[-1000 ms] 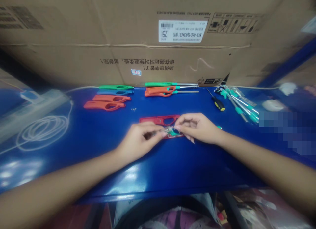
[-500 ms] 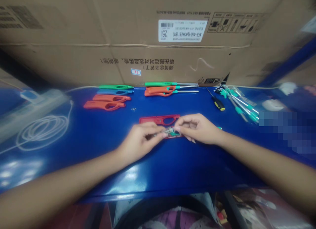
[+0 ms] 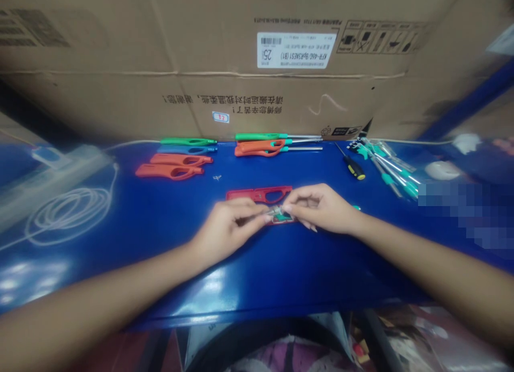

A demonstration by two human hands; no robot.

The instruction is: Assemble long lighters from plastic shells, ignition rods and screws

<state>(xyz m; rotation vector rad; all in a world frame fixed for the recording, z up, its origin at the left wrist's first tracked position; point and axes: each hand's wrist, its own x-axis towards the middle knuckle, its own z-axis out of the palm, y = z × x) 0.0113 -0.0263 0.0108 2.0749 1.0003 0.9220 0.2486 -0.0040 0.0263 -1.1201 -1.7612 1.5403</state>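
Left hand (image 3: 219, 227) barely moved, grip pinching clear part (image 3: 275, 210), right hand (image 3: 323, 207) grip unclear, red shell (image 3: 247, 194) behind, screwdriver (image 3: 353, 166) farther right

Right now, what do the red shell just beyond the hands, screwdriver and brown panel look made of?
Red shell: likely molded plastic; smooth, evenly colored, low sheen.
Screwdriver: smooth black-and-yellow handle, plastic or rubber; thin, dark shaft, probably metal.
Brown panel: cardboard, matte, with creases and printed markings.
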